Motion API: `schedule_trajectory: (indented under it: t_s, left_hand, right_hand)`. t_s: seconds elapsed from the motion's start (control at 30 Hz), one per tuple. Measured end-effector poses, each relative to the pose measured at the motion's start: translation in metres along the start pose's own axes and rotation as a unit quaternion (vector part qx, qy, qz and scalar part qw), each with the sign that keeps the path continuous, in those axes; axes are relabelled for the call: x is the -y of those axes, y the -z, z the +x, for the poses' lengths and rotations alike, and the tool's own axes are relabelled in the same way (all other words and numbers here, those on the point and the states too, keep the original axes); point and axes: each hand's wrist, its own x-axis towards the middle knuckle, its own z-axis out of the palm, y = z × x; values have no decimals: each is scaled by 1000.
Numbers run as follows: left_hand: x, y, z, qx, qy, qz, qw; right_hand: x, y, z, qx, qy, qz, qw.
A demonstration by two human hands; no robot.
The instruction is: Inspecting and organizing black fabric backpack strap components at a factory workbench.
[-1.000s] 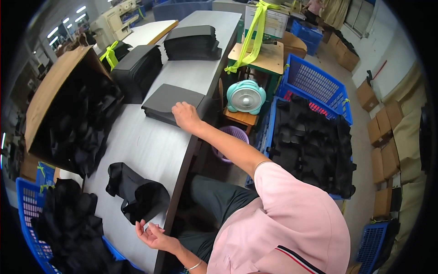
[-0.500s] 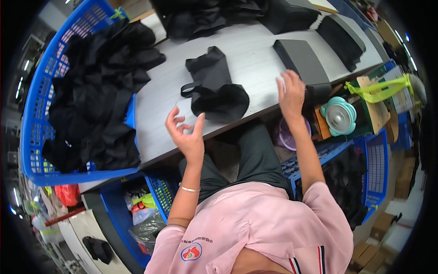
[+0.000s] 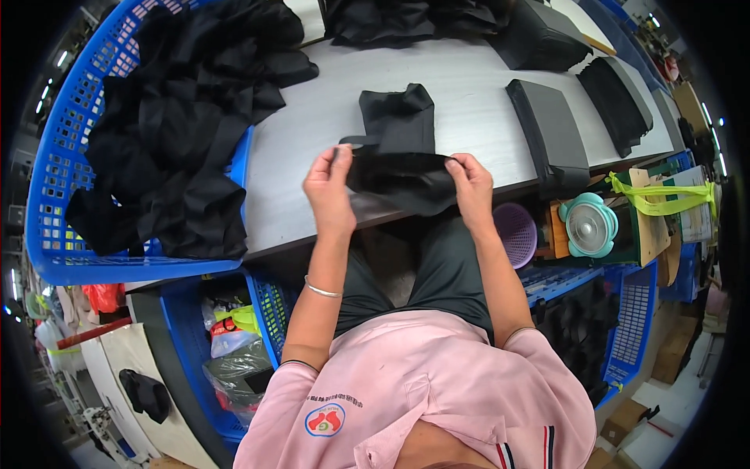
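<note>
A black fabric bag [image 3: 401, 125] with a strap loop lies on the pale tabletop in front of me, its near part drawn toward the table's front edge. Its left rim is pinched between the thumb and fingers of my left hand [image 3: 330, 186]. My right hand [image 3: 472, 184] grips the right end of the same rim. Between the two hands the edge is stretched wide, and the dark fabric below it sags over the table's edge.
To the left, a large blue basket [image 3: 58, 184] is heaped with black fabric pieces [image 3: 168, 148]. Stacks of folded black pieces [image 3: 551, 129] stand at the right of the table [image 3: 305, 117]. Beyond the right edge are a teal fan [image 3: 587, 224] and a purple basket [image 3: 516, 234].
Both hands were open and apart from the bag; now they have closed on its rim and spread it. My right hand came down and left from near the folded stack.
</note>
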Motion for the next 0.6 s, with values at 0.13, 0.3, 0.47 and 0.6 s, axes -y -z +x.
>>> schedule_trajectory:
  t_s: [0.13,0.3,0.47,0.6]
  left_hand:
    - [-30,36,30,-42,-18,-37,998]
    - [-27,36,4,37,-63,69,995]
    - [1,4,-66,127,-139,266,945]
    - [11,4,-64,84,106,169,976]
  right_hand:
    - [-4,30,8,-100,-8,-9,995]
    - [-7,34,-2,-19,-11,-15,1000]
    - [6,13,-22,-28,-57,68,996]
    - [32,12,-37,20,-92,65,993]
